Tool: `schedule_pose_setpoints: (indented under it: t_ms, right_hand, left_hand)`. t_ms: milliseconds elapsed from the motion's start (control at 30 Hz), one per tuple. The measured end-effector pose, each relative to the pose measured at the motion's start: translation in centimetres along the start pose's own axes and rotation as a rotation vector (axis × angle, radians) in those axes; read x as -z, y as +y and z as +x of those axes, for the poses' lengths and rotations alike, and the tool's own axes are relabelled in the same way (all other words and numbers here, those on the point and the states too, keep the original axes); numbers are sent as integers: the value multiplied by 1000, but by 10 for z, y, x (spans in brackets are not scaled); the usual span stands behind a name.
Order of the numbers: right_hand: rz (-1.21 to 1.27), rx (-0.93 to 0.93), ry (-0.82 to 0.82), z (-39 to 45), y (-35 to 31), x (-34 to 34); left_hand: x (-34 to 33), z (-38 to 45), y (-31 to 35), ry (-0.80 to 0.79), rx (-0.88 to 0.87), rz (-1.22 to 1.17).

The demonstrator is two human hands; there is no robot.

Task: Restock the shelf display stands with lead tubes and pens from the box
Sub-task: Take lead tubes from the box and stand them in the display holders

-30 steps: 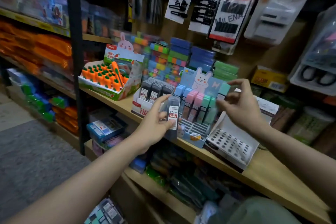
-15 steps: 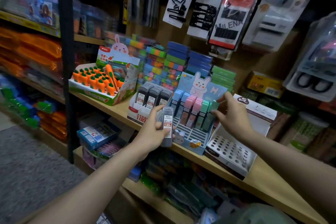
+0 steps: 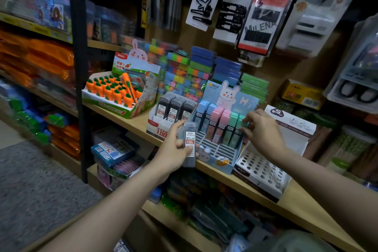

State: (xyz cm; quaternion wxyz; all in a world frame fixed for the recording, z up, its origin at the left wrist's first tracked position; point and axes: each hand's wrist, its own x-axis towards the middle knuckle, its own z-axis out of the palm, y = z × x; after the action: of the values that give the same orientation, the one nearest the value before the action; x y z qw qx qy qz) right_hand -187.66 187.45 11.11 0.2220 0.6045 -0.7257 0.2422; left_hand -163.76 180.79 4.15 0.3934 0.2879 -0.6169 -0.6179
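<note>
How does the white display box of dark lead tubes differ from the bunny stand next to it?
The white display box holds dark grey lead tubes in packed rows; the bunny stand holds blue, pink and green tubes only at the back, with its front slots bare. The box has a plain low front with red print; the stand has a tall bunny backing card. The right hand touches the stand's green tubes; no hand touches the box. Both sit on the wooden shelf.
</note>
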Motion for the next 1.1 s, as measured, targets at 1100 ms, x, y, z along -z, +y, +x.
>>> schedule_pose_setpoints:
  t_ms: [1100]
  right_hand:
    - [532,-6,38,89,-146,-49]
  left_hand:
    - [75,33,7,416,0,320]
